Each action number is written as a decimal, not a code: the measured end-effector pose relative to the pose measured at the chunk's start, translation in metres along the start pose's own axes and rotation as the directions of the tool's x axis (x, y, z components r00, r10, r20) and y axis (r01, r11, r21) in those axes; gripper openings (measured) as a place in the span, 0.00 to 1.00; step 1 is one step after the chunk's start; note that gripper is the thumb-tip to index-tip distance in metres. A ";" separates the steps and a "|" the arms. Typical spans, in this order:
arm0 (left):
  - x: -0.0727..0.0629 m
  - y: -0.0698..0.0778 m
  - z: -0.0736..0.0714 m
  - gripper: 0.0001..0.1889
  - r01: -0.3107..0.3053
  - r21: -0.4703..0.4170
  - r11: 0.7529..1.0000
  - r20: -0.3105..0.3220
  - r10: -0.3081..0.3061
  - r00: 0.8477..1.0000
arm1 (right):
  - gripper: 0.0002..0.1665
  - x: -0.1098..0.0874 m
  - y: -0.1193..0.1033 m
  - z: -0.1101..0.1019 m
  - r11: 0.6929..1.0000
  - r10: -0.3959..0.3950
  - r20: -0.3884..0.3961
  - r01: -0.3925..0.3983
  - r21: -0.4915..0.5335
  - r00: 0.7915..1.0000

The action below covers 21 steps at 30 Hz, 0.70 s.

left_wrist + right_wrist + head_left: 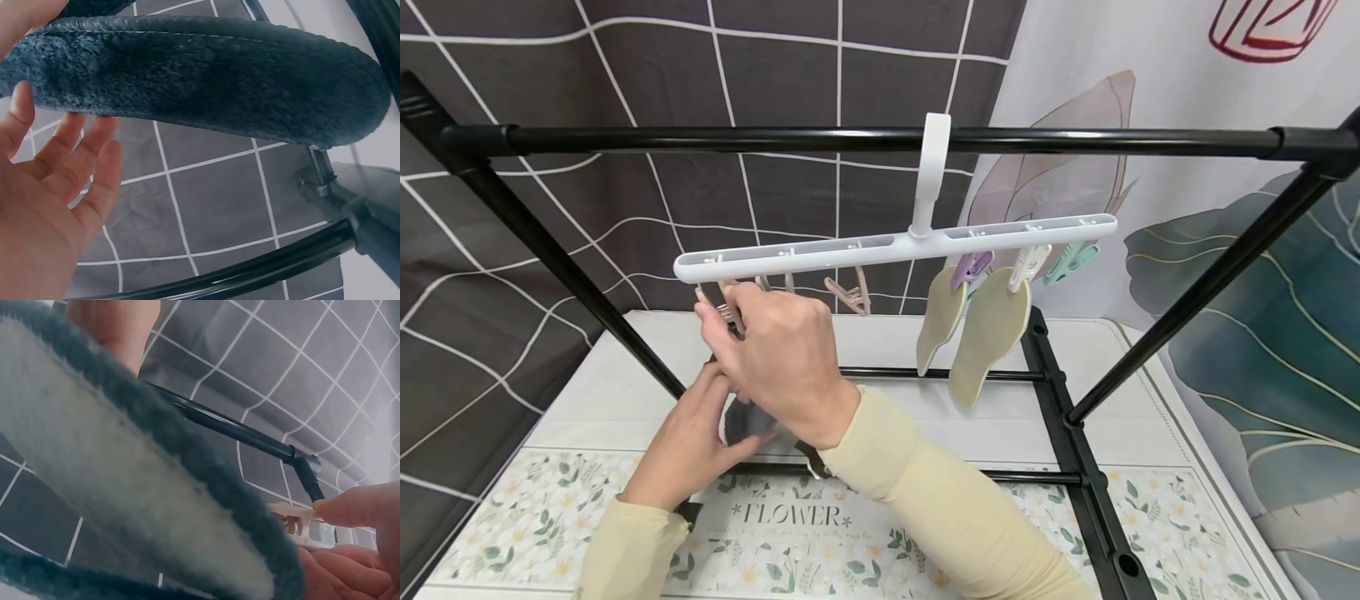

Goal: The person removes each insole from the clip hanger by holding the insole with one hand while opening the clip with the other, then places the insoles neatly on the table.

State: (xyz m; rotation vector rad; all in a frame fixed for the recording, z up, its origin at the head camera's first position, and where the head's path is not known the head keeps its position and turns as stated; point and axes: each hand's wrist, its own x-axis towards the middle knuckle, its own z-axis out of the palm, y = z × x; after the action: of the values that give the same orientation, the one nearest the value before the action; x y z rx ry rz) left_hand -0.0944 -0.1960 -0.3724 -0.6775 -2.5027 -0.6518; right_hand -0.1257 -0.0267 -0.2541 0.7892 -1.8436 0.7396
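Below the left end of a white clip hanger (797, 257), my right hand (793, 358) pinches a beige clothes peg (294, 522) between thumb and curled fingers. Lower, my left hand (688, 437) holds a dark fuzzy insole (206, 81) with its fingertips at the lower edge. In the right wrist view this insole shows a pale underside (125, 462), and its near end lies close to the peg. Part of a second dark insole (69, 581) shows below it. In the head view both hands hide most of the dark pair.
The hanger hooks over a black rack bar (737, 140). Two beige insoles (992, 333) hang at its right from a purple peg (972, 268) and a white peg (1028, 265). A green peg (1070, 261) and a pink peg (852, 293) hang unloaded. Beneath lies a floral mat (790, 550).
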 end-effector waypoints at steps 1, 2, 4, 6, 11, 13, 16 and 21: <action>0.000 0.001 -0.001 0.31 -0.003 0.007 1.000 0.005 0.003 1.000 | 0.11 0.000 0.000 0.000 1.000 0.000 0.000 0.000 -0.001 1.000; 0.000 0.001 -0.002 0.30 -0.006 0.010 1.000 0.011 0.006 1.000 | 0.11 0.000 0.000 -0.001 1.000 0.001 -0.001 -0.001 -0.003 1.000; 0.000 0.002 -0.004 0.28 -0.014 0.014 1.000 0.025 0.014 1.000 | 0.11 0.001 0.001 -0.001 1.000 0.002 0.000 -0.002 -0.004 1.000; -0.001 0.002 -0.006 0.27 -0.023 0.018 1.000 0.038 0.023 0.999 | 0.11 0.001 0.001 -0.002 1.000 0.003 0.002 -0.003 -0.004 1.000; -0.003 0.002 -0.010 0.26 -0.041 0.044 0.998 0.063 0.039 0.997 | 0.11 0.001 0.002 -0.004 1.000 0.007 0.010 -0.007 0.002 1.000; -0.004 0.002 -0.011 0.25 -0.045 0.054 0.997 0.071 0.041 0.997 | 0.11 0.001 0.003 -0.004 1.000 0.008 0.013 -0.008 0.010 1.000; -0.005 0.003 -0.014 0.24 -0.050 0.065 0.997 0.083 0.045 0.996 | 0.12 0.002 0.003 -0.006 1.000 0.006 0.012 -0.006 0.023 1.000; -0.008 0.007 -0.019 0.24 -0.068 0.075 0.995 0.102 0.060 0.993 | 0.11 0.002 0.005 -0.008 1.000 0.004 0.003 -0.004 0.029 1.000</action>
State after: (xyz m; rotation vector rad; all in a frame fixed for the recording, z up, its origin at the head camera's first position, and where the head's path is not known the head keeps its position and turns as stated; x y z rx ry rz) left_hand -0.0785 -0.2041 -0.3594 -0.7753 -2.5701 -0.5048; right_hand -0.1259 -0.0183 -0.2497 0.8060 -1.8407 0.7698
